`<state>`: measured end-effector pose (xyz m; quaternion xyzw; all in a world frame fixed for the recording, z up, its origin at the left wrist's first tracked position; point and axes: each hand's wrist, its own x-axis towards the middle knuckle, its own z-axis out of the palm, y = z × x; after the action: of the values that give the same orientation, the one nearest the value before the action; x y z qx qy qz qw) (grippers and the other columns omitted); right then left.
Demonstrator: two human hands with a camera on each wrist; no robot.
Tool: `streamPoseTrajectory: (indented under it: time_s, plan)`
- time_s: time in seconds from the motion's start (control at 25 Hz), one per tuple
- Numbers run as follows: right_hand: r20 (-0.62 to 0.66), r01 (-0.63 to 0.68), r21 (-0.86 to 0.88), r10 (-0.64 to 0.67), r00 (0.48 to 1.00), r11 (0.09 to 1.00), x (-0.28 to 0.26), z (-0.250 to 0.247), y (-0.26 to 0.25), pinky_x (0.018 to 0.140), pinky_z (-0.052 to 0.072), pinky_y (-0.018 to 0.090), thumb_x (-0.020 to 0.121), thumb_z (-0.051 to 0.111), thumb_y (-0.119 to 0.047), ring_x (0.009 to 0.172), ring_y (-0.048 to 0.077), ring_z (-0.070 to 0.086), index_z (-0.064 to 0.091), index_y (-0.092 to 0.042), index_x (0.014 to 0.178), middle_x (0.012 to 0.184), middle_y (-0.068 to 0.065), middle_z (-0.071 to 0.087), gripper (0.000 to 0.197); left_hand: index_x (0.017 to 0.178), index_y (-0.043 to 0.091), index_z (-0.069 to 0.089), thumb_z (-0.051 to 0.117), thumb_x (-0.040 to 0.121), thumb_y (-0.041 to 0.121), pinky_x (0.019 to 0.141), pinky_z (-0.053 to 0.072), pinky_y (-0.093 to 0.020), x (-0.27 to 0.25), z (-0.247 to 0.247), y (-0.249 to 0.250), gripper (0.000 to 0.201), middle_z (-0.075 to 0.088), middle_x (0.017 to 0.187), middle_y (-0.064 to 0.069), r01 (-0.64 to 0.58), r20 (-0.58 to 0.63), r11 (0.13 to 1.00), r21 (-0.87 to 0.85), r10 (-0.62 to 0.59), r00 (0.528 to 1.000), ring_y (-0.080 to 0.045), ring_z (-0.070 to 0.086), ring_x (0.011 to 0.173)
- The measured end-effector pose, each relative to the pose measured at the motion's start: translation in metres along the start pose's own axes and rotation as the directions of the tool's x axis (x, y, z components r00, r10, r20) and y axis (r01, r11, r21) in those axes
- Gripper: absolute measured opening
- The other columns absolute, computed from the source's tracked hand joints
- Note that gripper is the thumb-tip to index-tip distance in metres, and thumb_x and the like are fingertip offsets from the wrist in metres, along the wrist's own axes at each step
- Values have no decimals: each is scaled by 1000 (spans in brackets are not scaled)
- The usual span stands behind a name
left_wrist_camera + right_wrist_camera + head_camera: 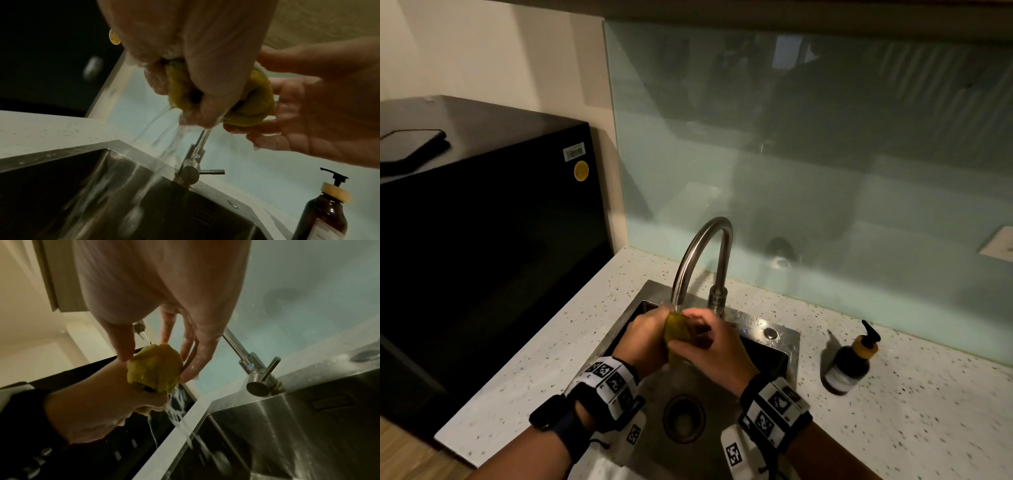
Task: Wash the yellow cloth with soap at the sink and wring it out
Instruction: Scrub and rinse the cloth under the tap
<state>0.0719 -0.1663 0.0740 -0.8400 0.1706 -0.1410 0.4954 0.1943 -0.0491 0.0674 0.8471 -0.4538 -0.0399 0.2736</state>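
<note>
Speckled white counter (544, 346) surrounds a steel sink (760, 329). Over the basin, under the running faucet (702, 246), the left hand (645, 337) grips the bunched yellow cloth (677, 330), water streaming from it. The right hand (717, 349) touches the cloth with nearly straight fingers. A brown soap bottle (851, 363) stands at right.

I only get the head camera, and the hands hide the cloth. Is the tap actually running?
Observer: Yes. The right wrist view shows water falling from the spout onto the yellow cloth.
Operator: Which hand is squeezing?
Observer: The left hand grips it with curled fingers, and water streams down into the sink.
Operator: And the right?
Observer: The right hand only touches the cloth with straight fingers.
</note>
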Motion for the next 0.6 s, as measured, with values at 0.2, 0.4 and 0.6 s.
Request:
streamPoseTrajectory:
  time_s: [0.2,0.4,0.6]
  plan:
    - [-21,32,-71,-34,999,997,-7,-2,-2,94,48,19,84,74,-29,106,-3,55,58,-31,123,118,-16,60,42,114,21,60,72,87,14,78,60,-24,7,13,-7,31,70,102,4,1,72,1000,-14,0,997,-12,72,91]
    - [-223,-68,-38,58,973,997,0,-2,-2,65,49,7,90,68,-21,78,-6,60,58,-25,92,87,-13,62,11,137,19,44,94,60,31,105,43,-17,5,19,-12,93,27,140,2,20,119,995,-96,-9,993,-9,44,117]
    - [-79,-130,141,142,987,981,6,1,-3,84,58,32,88,68,-29,91,11,65,59,-21,96,97,-4,66,15,118,19,54,88,62,29,85,59,-34,-1,16,-10,66,58,116,5,-4,58,978,-210,16,998,-10,62,100]
